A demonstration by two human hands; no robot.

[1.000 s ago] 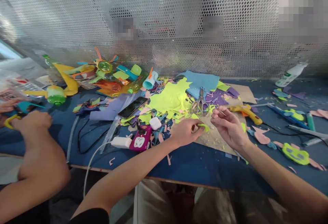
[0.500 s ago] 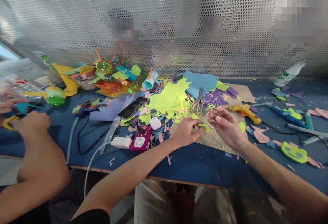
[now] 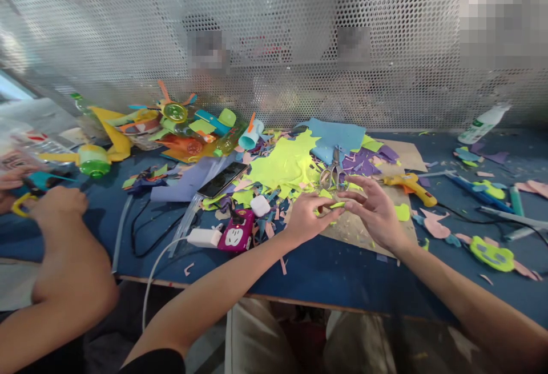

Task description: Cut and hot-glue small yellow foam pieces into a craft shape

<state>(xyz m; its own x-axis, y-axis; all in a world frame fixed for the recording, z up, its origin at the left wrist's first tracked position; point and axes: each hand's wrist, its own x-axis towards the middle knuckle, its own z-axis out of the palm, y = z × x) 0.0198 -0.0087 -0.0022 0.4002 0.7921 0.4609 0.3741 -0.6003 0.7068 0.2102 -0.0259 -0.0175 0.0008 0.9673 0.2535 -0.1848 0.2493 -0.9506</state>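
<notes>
My left hand (image 3: 309,215) pinches a small lime-green craft piece (image 3: 337,205), felt or foam by its look, above a brown sheet of board (image 3: 359,234). From the other side my right hand (image 3: 377,209) meets the piece, thumb and fingertips closed at its edge with the upper finger stretched out. Just beyond the hands lie scissors (image 3: 331,175) with their handles toward me. A yellow hot glue gun (image 3: 411,185) rests to the right of them. Behind is a big lime-green sheet (image 3: 278,163) among many scraps.
Left of my hands are a magenta power bank (image 3: 237,231), a white charger (image 3: 204,238), an earbud case (image 3: 260,206) and a phone (image 3: 222,180). A co-worker's hand (image 3: 60,205) is at far left by yellow-handled scissors. A white bottle (image 3: 483,124) leans against the perforated metal screen (image 3: 282,94).
My right hand has moved left and its fingers have closed in on the lime-green piece. My left hand keeps its pinch, almost in the same place.
</notes>
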